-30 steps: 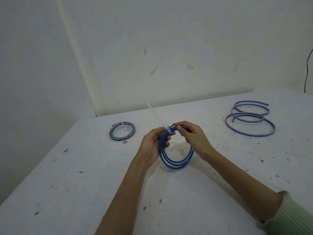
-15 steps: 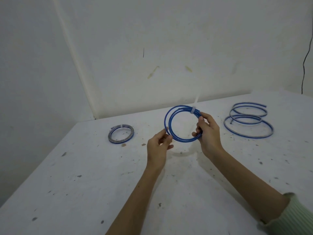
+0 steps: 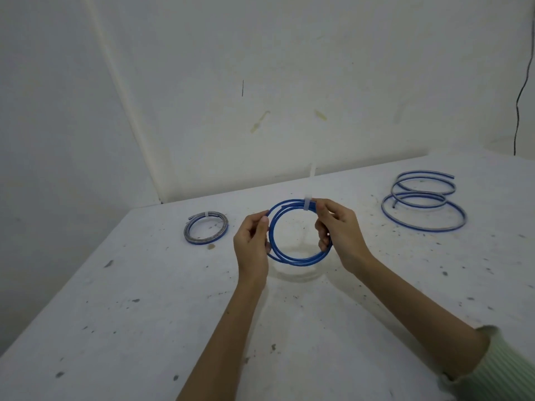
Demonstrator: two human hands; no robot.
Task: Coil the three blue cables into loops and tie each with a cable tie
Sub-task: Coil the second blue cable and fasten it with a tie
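Both hands gripping coil (image 3: 292, 257): left hand (image 3: 251, 244) pinching left rim, right hand (image 3: 338, 230) pinching beside cable tie (image 3: 307, 204). Tie possibly loose; loops springing apart if grip is slackening.

Right hand (image 3: 340, 235) covers the right arc of the held blue coil (image 3: 292, 260); fingertips sit over the strands just beside the white cable tie (image 3: 307, 204), so tie head can't be made out. Tie tail runs up, pale vs wall, blurred, its end not clear. Left hand (image 3: 251, 244) hides part of coil's left arc. Both forearms cut off by bottom edge; green sleeve (image 3: 503, 369) cut at right/bottom corner. Tied coil (image 3: 206, 231) far left: strand count too small to tell. Table (image 3: 121, 314) cropped at left, bottom & right edges. Black wire (image 3: 521, 91) on wall runs out the right edge.
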